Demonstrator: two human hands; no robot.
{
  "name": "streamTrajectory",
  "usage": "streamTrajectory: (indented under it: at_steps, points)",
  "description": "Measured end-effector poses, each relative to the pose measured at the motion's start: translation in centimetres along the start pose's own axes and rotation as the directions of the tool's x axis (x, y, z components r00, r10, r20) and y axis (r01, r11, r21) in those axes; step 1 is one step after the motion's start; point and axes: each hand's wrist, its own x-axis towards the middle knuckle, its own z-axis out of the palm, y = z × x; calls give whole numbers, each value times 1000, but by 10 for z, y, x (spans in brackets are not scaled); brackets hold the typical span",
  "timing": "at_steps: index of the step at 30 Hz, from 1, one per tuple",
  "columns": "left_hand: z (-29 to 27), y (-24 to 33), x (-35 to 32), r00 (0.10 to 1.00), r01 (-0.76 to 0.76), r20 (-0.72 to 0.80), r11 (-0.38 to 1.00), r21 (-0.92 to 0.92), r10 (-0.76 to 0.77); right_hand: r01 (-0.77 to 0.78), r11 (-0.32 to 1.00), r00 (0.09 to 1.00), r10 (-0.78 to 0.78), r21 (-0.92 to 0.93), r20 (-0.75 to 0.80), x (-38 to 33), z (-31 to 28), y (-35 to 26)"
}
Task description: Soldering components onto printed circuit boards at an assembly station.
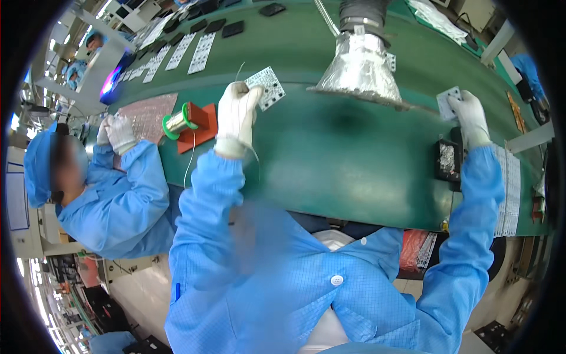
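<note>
My left hand (237,115), in a white glove, is raised over the green bench and closed on a small white circuit board (266,88) with dark round spots. A thin wire sticks up beside the fingers; whether the hand grips it too, I cannot tell. Left of this hand a spool of silvery solder wire (178,123) with green flanges rests on a red-brown stand (203,127). Out to the right, my right hand (470,115), gloved as well, pinches the edge of another pale circuit board (448,104). Beneath that hand stands a black box (447,159) with crumpled silvery material inside.
A foil-wrapped extraction hood (359,65) hangs over the bench between my hands. White board panels (202,53) and black pads (233,29) lie at the far left. More panels (508,194) lie beside my right forearm. A co-worker (112,194) in blue sits close on my left.
</note>
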Motion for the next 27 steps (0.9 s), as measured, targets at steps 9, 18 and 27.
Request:
streamTrajectory:
  at_steps: [9,18,27]
  points:
    - [144,-123,146,967,-209,211,913,350,141,-227,857,966,136,-462,-221,90,69,5]
    - [70,-146,205,858,493,-228,610,620,-461,-37,982,999,41,184,-17,-158,86,-64]
    - [6,-215,224,447,864,-371,284,416,-814,49,997,999,-49,62,0,-171,96,-28]
